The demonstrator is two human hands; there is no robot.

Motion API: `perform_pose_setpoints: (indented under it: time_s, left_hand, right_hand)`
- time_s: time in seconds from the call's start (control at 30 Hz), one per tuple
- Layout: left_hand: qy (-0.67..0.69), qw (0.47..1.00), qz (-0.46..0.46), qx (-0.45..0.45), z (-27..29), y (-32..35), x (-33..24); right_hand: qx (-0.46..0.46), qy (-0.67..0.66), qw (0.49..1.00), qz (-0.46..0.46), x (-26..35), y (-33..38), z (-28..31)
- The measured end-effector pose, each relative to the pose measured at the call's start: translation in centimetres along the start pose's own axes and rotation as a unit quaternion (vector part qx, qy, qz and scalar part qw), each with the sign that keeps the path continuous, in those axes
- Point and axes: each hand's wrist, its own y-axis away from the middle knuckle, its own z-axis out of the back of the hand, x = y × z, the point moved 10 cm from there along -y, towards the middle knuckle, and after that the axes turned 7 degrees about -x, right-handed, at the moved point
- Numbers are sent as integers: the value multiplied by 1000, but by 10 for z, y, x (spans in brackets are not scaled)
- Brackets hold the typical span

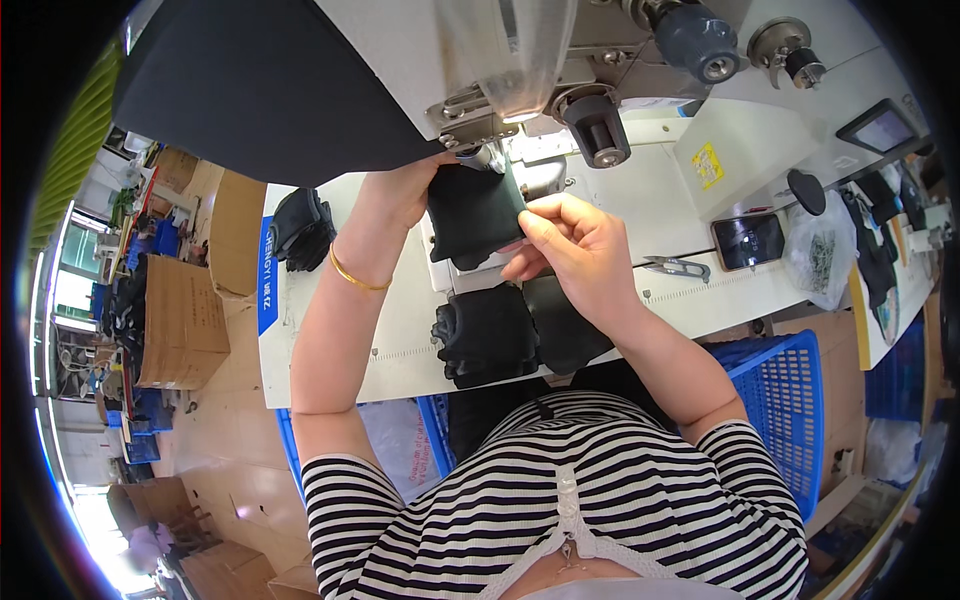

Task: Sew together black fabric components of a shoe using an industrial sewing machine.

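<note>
A piece of black fabric [472,212] lies under the needle area of a sewing machine [490,150], its near edge hanging toward me. My right hand [578,248] pinches the fabric's right edge between thumb and forefinger, the other fingers curled beneath. At the fabric's upper left is my left hand [405,198], close to the lit needle area; its fingers are mostly hidden by the machine head and the cloth. Just below the hands, a folded stack of black fabric pieces [487,335] rests at the table's front edge, with another black piece [565,325] beside it.
More black pieces [302,228] are piled at the table's left. Thread snips [678,267], a phone [748,242] and a clear plastic bag [822,255] lie to the right. Blue baskets [785,400] stand below the table. Cardboard boxes [185,320] sit on the floor at left.
</note>
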Motion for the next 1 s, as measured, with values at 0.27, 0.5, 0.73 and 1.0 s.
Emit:
perform_pose_setpoints:
  time_s: [0.27,0.5,0.73,1.0]
  left_hand:
    - [4,997,-72,23,-6,-1,-19]
    - [-298,842,-448,-31,-30,103,-50]
    - [-230,923,-307,-7,-29,96,-25]
    - [-304,826,-468,-74,-45,128,-51]
  right_hand:
    - [-4,2,1000,15,2,-10,-1]
    - [-33,-17,999,10,-1,-12,2]
    - [-30,38,997,52,6,-4,4]
    - [-8,50,997,61,11,1,8]
